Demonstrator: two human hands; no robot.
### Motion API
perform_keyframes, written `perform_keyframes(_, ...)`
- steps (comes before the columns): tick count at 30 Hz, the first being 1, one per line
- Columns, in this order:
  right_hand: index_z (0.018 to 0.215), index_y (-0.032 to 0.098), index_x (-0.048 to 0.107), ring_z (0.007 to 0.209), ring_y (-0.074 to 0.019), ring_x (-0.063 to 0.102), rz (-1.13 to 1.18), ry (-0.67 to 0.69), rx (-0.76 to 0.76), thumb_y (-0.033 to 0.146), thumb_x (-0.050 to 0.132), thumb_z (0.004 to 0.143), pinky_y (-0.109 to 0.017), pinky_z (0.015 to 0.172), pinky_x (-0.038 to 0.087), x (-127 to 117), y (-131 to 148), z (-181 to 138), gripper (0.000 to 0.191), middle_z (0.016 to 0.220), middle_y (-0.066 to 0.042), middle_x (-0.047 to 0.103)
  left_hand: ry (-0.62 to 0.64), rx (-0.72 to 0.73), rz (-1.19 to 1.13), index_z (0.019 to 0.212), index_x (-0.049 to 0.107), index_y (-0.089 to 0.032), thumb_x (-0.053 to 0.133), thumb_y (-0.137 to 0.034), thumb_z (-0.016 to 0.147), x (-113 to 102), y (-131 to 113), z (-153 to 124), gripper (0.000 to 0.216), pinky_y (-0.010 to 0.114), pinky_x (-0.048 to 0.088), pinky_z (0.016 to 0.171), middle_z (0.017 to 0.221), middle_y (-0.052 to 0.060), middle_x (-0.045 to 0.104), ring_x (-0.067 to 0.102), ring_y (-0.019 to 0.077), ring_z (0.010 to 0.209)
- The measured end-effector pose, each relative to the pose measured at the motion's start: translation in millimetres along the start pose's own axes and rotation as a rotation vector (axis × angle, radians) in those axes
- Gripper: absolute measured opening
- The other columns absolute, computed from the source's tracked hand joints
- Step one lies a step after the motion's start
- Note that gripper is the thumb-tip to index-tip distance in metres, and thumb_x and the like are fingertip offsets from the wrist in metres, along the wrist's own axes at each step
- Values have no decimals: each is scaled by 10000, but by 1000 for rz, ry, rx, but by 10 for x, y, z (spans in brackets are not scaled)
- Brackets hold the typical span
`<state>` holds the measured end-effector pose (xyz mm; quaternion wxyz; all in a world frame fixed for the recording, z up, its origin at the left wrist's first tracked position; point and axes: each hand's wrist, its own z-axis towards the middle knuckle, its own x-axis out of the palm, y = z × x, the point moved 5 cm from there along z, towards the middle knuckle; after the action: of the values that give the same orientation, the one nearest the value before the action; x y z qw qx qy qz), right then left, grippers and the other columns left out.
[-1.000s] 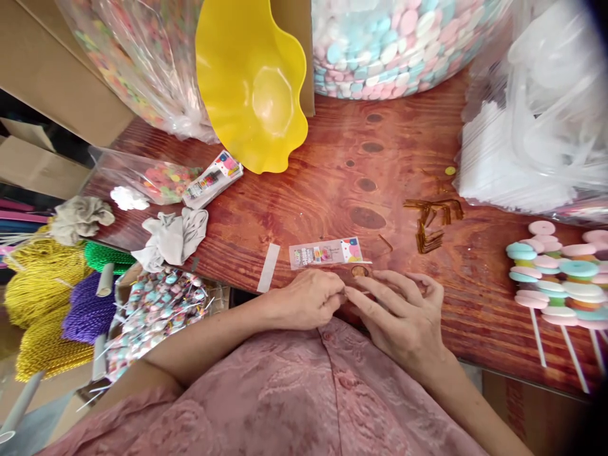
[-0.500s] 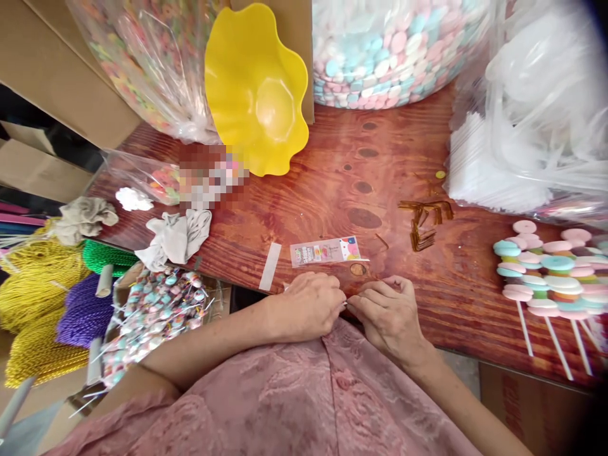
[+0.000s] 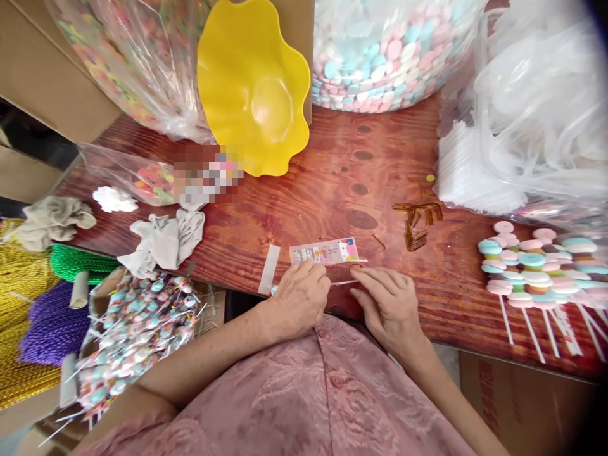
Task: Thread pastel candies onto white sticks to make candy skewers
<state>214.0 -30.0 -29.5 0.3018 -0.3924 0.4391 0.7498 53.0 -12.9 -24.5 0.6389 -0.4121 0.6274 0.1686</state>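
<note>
From my remote view, the left hand [image 3: 300, 296] is curled closed around one end of a thin white straight stick [image 3: 342, 282], low centre of the frame. The right hand [image 3: 389, 304] is half curled, fingertips at the stick's other end, thumb narrowly apart; I can't tell whether it grips. The stick's long axis runs nearly level, left to right. The left hand hides its left part; its right tip is hard to make out.

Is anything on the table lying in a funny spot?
Perhaps two strays: a small yellow disc lies by itself beside the right-hand clear bag, and one brownish strip sits apart from the brownish cluster.
</note>
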Motion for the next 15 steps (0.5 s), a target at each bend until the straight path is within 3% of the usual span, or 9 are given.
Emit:
perform_keyframes(5, 1288, 208, 576, 1104, -255, 546, -300, 80, 27, 245, 518, 973, -424, 848, 314, 38, -120, 50, 322, 1250, -69, 683, 24, -22, 53, 924, 651, -98, 472, -115, 882, -22, 145, -7, 184, 438, 466, 929, 1102, 150, 637, 555, 282, 1064)
perform_keyframes(11, 1292, 267, 598, 1159, -304, 470, -380, 171, 29, 289, 540, 952, -450, 843, 310, 139, -89, 118, 346, 1342, -99, 595, 43, 13, 39, 944, 656, -97, 446, -112, 904, -31, 226, -28, 214, 433, 486, 913, 1104, 152, 636, 572, 268, 1047)
perform_keyframes(15, 1252, 269, 631, 1174, -330, 447, -377, 185, 2, 295, 546, 940, -488, 858, 334, 158, -82, 121, 324, 1353, -138, 565, 29, 5, 37, 958, 663, -82, 472, -100, 886, -23, 252, -48, 205, 461, 482, 970, 1225, 187, 609, 562, 280, 1120)
